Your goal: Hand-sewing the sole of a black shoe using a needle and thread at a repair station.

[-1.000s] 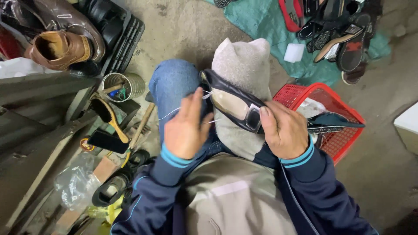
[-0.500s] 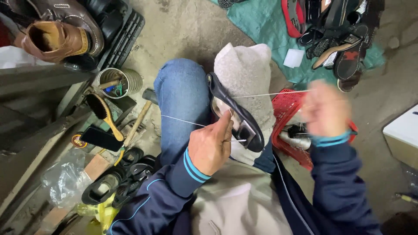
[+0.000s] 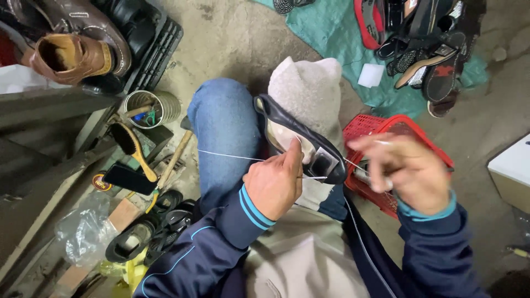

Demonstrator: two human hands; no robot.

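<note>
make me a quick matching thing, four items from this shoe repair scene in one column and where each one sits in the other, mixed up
Things:
1. black shoe
2. red basket
3. brush
4. tan boot

Places:
A. on the dark crate, top left
B. on the floor beside the right hand
C. on the knee, steadied by the left hand
D. next to the metal tin

Pairs: 1-C, 2-B, 3-D, 4-A

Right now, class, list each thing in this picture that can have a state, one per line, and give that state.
Left hand: pressed on the shoe, pinching thread.
Right hand: raised, blurred; grip unclear.
Black shoe: lying on the cloth-covered knee.
White thread: pulled taut.
Red basket: upright on the floor.
Tin can: upright, holding tools.
Brush: lying flat.
Brown boot: on its side.
</note>
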